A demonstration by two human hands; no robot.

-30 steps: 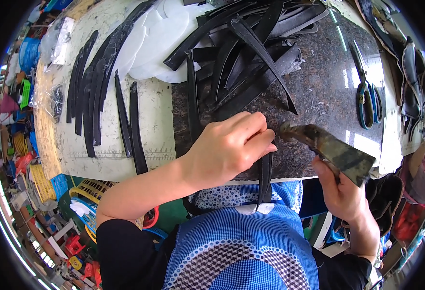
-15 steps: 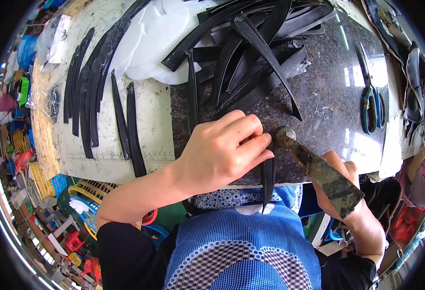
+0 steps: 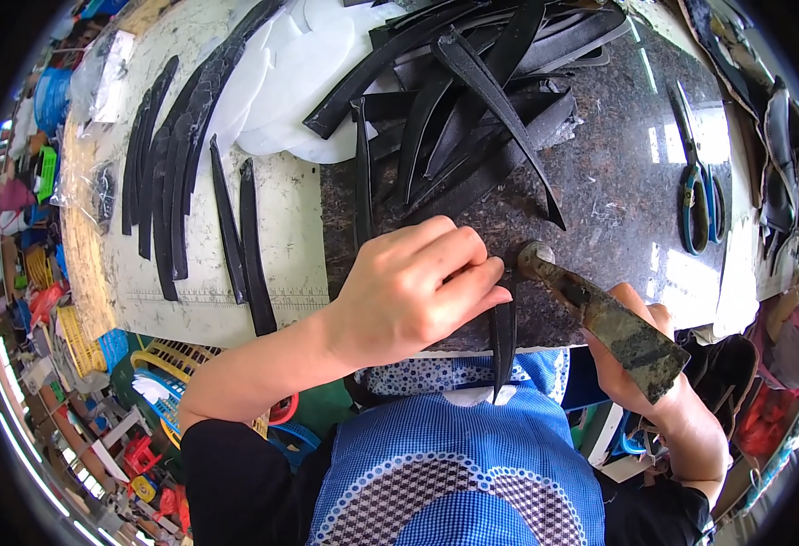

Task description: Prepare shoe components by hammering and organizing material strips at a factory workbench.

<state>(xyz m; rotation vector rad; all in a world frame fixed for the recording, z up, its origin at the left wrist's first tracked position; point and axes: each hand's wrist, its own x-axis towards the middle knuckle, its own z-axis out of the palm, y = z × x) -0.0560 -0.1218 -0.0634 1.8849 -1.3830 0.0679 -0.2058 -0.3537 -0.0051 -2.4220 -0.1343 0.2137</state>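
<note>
Across most of the view we see the worktop [image 3: 295, 214], pale on its left part, and on its right part we find a dark speckled slab [image 3: 618, 196] shining with reflected light. On the slab's far side we make out a tangled pile of black strips [image 3: 499, 107], and along the near side the person's blue checked apron [image 3: 454, 432]. Left of the pile we notice rounded white sheets [image 3: 313, 77] lying over one another, and farther left a loose row of more black strips [image 3: 204, 96], side by side on the pale part. We see the left hand [image 3: 408, 287] above the near edge of the slab, its fingers bent and pinching the upper part of one strip. The right hand [image 3: 614, 373] is partly hidden by a hammer [image 3: 622, 337], its fingers clenched around the tool (we cannot see the handle itself), with the round face near the left fingertips and the broad end toward the lower right. To the right we spot open-handled scissors [image 3: 691, 177] lying on the slab, pointing away. Smallest, we have the pinched strip [image 3: 503, 337], which comes out below the left thumb, crosses the worktop's near edge and ends in a point before the apron.
</note>
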